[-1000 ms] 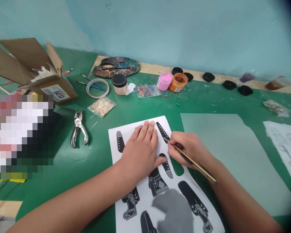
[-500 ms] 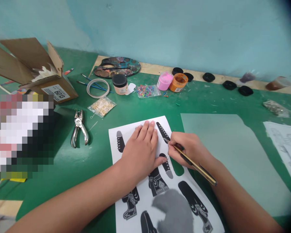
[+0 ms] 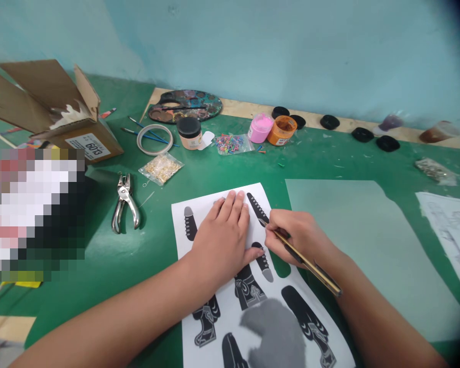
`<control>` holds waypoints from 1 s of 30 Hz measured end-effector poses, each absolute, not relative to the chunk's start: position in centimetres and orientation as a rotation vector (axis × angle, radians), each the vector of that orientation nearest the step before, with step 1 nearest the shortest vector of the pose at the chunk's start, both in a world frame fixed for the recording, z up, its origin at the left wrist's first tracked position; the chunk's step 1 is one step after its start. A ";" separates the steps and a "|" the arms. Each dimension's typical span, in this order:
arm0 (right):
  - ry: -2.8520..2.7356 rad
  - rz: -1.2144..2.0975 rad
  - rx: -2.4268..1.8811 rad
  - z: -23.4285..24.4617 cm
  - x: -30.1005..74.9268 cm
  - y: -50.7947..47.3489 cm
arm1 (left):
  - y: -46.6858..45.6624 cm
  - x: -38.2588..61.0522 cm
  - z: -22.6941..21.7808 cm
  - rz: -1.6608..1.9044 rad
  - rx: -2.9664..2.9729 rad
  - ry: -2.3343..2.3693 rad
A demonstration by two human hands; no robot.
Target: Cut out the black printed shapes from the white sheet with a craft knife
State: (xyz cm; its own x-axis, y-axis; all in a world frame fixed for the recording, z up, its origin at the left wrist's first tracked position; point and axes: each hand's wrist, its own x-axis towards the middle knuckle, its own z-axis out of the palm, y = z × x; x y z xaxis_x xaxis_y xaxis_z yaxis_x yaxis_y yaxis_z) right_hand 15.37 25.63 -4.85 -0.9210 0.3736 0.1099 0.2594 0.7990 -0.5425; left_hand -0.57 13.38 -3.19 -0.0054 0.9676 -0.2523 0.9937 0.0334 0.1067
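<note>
A white printed sheet (image 3: 210, 255) with black-and-grey limb and shoe shapes lies on the green table. My left hand (image 3: 222, 235) rests flat on its upper part, fingers stretched forward and thumb out to the side. In a pinch, my right hand (image 3: 295, 232) grips a gold-coloured craft knife (image 3: 308, 263). Its pale tip touches or nearly touches the lower end of a black shape (image 3: 256, 205) near the sheet's right edge. Between the hands is another black shape with a grey end (image 3: 265, 266). Through a cut-out by the right hand, green shows. A grey blur covers part of the sheet.
Left of the sheet lies a metal hole punch (image 3: 125, 202), with an open cardboard box (image 3: 84, 140) behind it. Paint jars (image 3: 261, 129), a paint palette (image 3: 187, 105), a tape roll (image 3: 155, 139) and small bags stand farther back. A translucent sheet (image 3: 364, 235) lies right.
The knife's rear end has dipped slightly down and left, with the right hand shifting very little. My left hand and the sheet look unmoved.
</note>
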 end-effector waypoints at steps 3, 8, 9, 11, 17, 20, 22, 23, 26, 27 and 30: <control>-2.782 0.812 -0.503 -4.8 15.4 25.6 | 13.4 -0.6 -3.2 -0.157 2.014 2.057; -2.805 0.748 -0.514 -4.8 15.4 25.6 | 13.4 -0.6 -3.3 -0.144 2.027 2.066; -2.809 0.734 -0.511 -4.7 15.4 25.6 | 13.4 -0.6 -3.3 -0.141 2.026 2.065; -2.812 0.724 -0.509 -4.7 15.4 25.5 | 13.5 -0.7 -3.2 -0.142 2.019 2.061; -2.813 0.736 -0.505 -4.5 15.3 25.5 | 13.5 -0.6 -3.0 -0.166 1.996 2.042; -2.802 0.721 -0.488 -4.4 15.2 25.4 | 13.5 -0.6 -3.0 -0.158 2.003 2.051; -2.788 0.721 -0.482 -4.3 15.1 25.4 | 13.5 -0.6 -3.1 -0.155 2.005 2.050; -2.782 0.722 -0.482 -4.2 15.1 25.3 | 13.5 -0.6 -3.1 -0.155 2.006 2.050; -2.781 0.718 -0.488 -4.1 15.0 25.3 | 13.5 -0.7 -3.1 -0.154 2.011 2.052; -2.781 0.717 -0.492 -4.1 15.0 25.2 | 13.5 -0.7 -3.1 -0.153 2.012 2.054; -2.788 0.728 -0.495 -4.2 15.1 25.3 | 13.6 -0.7 -3.1 -0.161 2.005 2.053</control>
